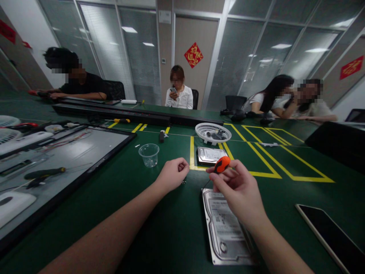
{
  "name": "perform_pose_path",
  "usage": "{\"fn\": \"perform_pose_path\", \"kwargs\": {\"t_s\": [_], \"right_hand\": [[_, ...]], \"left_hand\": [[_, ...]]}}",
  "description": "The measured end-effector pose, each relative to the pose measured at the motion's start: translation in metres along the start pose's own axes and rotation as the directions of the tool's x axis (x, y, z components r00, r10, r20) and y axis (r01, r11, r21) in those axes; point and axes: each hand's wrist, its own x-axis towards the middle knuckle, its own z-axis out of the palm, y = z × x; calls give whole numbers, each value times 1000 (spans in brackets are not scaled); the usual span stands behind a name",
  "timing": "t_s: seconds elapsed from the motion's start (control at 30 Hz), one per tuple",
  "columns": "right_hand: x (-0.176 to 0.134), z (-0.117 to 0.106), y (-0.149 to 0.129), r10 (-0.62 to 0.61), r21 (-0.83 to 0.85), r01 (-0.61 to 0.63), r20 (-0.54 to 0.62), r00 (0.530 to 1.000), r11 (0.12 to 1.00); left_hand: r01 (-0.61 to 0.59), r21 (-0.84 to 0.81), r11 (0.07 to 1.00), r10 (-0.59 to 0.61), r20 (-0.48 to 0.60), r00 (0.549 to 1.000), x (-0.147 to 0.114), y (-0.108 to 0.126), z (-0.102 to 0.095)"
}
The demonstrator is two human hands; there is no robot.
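My right hand (239, 186) is closed on the orange and black handle of a screwdriver (222, 164). Its thin shaft slants down to the upper left corner of a hard drive (225, 228), which lies label up on the green table. My left hand (173, 173) rests on the table left of the drive, fingers curled in; anything inside them is hidden. Small screws (184, 182) lie just under its fingertips. Beyond that hand stands a clear plastic cup (149, 154) with a few tiny bits at its bottom.
A second hard drive (211, 155) sits inside yellow tape, before a white basket (213, 133) of dark parts. A phone (330, 232) lies at right. A large panel (85, 148) with tools and parts fills the left. Several people sit across the table (159, 228).
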Motion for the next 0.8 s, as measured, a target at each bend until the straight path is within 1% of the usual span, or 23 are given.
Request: {"fn": "perform_pose_path", "kwargs": {"t_s": [0.07, 0.17, 0.3, 0.47, 0.57, 0.67, 0.8], "right_hand": [[-1, 0, -1, -10, 16, 10, 17, 1000, 1000], [-1, 0, -2, -30, -13, 31, 50, 998, 999], [-1, -1, -1, -21, -74, 23, 25, 999, 997], [-1, 0, -1, -10, -31, 10, -6, 1000, 999], [-1, 0, -2, -21, 0, 21, 15, 1000, 1000], [-2, 0, -4, -35, -14, 36, 59, 998, 999], [-1, -1, -2, -18, -81, 20, 27, 999, 997]], "left_hand": [[0, 3, 1000, 0, -1, 1000, 0, 0, 0], [1, 7, 1000, -1, 3, 1000, 0, -1, 0], [1, 5, 1000, -1, 2, 1000, 0, -1, 0], [4, 6, 1000, -4, 3, 1000, -1, 1, -1], [9, 1, 1000, -9, 8, 1000, 0, 1, -1], [8, 9, 1000, -8, 3, 1000, 0, 0, -1], [-4, -4, 1000, 4, 3, 1000, 1, -3, 0]]}}
